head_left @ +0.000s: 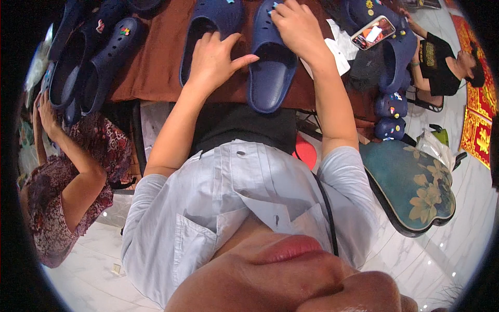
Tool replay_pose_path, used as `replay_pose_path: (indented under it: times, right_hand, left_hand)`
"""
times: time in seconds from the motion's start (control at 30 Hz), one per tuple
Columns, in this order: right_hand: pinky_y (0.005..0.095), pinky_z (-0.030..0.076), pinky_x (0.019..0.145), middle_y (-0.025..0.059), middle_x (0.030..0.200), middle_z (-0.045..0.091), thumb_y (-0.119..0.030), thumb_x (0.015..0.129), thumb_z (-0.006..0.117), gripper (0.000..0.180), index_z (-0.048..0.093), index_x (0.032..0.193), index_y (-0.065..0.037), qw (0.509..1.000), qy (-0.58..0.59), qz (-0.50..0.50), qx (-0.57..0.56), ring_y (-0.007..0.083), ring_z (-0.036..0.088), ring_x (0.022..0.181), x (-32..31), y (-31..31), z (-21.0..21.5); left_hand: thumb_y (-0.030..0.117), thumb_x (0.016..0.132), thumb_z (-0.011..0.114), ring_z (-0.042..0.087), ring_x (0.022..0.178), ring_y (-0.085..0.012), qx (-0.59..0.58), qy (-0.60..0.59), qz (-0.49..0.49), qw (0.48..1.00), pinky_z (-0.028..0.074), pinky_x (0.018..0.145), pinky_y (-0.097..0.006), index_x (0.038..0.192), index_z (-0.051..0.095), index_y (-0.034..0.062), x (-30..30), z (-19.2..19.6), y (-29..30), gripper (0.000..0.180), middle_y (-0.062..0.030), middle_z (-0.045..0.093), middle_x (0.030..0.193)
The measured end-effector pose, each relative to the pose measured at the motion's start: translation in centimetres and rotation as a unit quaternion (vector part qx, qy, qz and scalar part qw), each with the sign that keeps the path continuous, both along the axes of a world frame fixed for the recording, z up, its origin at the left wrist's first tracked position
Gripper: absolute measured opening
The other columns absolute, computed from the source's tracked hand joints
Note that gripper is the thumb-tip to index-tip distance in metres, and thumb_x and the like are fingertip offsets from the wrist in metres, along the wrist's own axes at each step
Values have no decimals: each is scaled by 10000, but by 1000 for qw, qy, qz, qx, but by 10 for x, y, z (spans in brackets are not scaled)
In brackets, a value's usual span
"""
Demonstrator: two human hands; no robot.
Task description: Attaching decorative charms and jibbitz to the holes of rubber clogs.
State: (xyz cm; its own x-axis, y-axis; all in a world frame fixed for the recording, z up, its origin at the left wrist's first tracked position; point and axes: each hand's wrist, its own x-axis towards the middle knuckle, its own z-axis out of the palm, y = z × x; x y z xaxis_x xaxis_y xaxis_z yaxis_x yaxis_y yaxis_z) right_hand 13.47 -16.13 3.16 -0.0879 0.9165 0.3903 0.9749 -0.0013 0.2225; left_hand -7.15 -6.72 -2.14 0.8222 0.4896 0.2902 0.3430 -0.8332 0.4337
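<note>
A smooth, open-backed navy clog (pixel 270 78) lies heel-near on the brown-draped surface (pixel 150 57). The left hand (pixel 215 60) spreads over its matching clog (pixel 222 18) alongside. Farther up, the right hand (pixel 297 23) bends its fingers onto the first one's toe, beside a blue charm (pixel 273 5); whether they pinch, I cannot tell.

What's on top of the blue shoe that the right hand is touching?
On the blue shoe, a light-blue charm shows beside the right hand. The hand covers part of the shoe's front, so I can't see what's under it.
</note>
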Motion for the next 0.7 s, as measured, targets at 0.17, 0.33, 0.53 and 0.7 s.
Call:
replay_pose_path:
  times: [0.17,0.33,0.53,0.7]
  right_hand:
    - [391,445,756,82,842,645,-160,771,608,158,711,696,-66,995,-4,34,-98,256,569,951,6,14,1]
    - [412,467,749,102,859,669,-159,778,606,171,723,708,-57,988,-27,16,-149,264,589,953,-2,27,2]
    - [423,489,780,123,882,674,-138,786,602,162,734,752,-51,993,-19,-30,-113,293,597,941,3,18,-5]
    - [412,490,868,112,962,676,-100,827,641,170,734,958,-44,984,172,-42,37,314,600,977,9,-11,-28]
  left_hand:
    - [628,764,713,618,908,-372,15,-29,-1,999,494,794,-452,1098,723,93,4,-2,-1,630,-208,655,917]
    - [615,769,718,618,902,-378,21,-49,6,999,494,785,-452,1088,727,75,4,-4,-2,628,-204,656,902]
    - [615,771,716,624,883,-371,30,-53,3,998,498,772,-447,1090,727,75,5,-2,-3,628,-206,657,895]
    - [591,777,733,616,948,-404,8,-14,1,1000,506,831,-462,1175,701,80,2,-2,-2,649,-255,648,935]
